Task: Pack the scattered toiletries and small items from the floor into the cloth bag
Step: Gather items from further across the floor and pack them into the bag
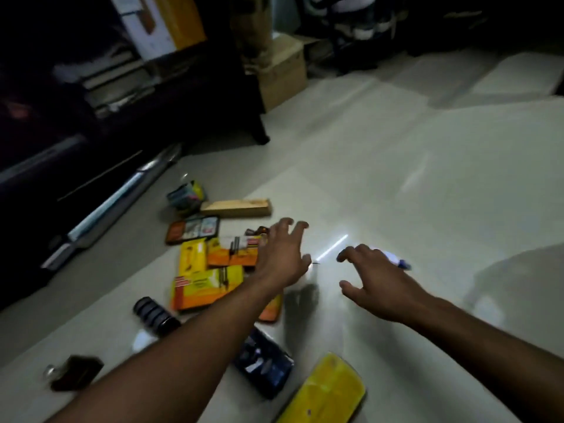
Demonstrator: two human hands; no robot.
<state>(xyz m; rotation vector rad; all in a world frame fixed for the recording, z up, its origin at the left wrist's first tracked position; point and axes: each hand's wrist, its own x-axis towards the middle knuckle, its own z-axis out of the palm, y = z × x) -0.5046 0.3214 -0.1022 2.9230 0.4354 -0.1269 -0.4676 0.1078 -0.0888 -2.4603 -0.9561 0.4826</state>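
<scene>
At the bottom edge of the frame a yellow pouch point(328, 392) lies slantwise on the floor point(396, 178), its long axis running toward the upper right, with a dark blue packet point(265, 366) just to its left; further left sit a small dark bottle point(76, 372) and a black ribbed roll point(155, 314). Above these, both bare forearms reach up the frame. The right hand point(375, 282) hovers right of centre, fingers spread and curled, holding nothing; a white-and-blue item point(396, 261) shows just past its knuckles, too blurred to name. The left hand point(282, 254) is stretched out at centre, fingers splayed and empty — it hangs at the right edge of a heap of orange and yellow packs point(207, 279), so it looks the nearer hand for these, which lie to its left with their long sides running roughly up the frame. Beyond the heap lie a dark case point(192, 228), a wooden box point(236, 207) lying crosswise, and a small patterned pouch point(186, 196). No cloth bag is clearly in view — where packing will go cannot be told.
</scene>
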